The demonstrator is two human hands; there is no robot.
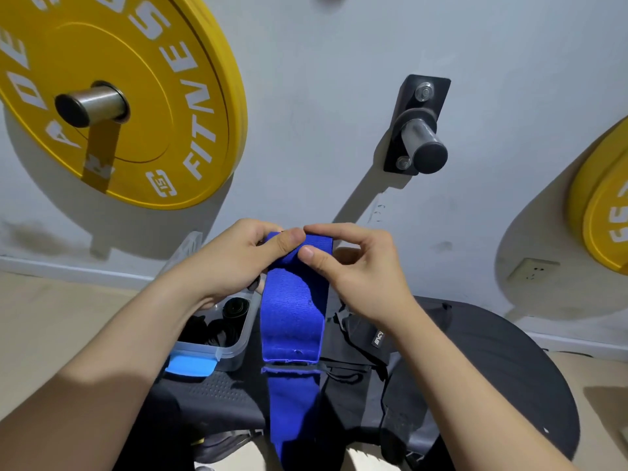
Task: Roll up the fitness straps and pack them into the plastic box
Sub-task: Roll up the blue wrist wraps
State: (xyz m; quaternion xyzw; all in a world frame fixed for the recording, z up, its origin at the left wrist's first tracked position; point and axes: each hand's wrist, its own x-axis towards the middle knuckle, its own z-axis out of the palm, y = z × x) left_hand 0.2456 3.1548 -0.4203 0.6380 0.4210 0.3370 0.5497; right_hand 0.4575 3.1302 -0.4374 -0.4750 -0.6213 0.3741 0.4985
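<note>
Just right of the plastic box (235,351) and above it, my left hand (234,263) and right hand (353,277) both pinch the rolled top of the blue strap (292,311), its tail hanging. I should keep the edges square and the turns tight.

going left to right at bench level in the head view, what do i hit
plastic box with rolled black straps already inside → blue strap hanging from both hands, its top end partly rolled → black strap lying loose on the bench
</note>
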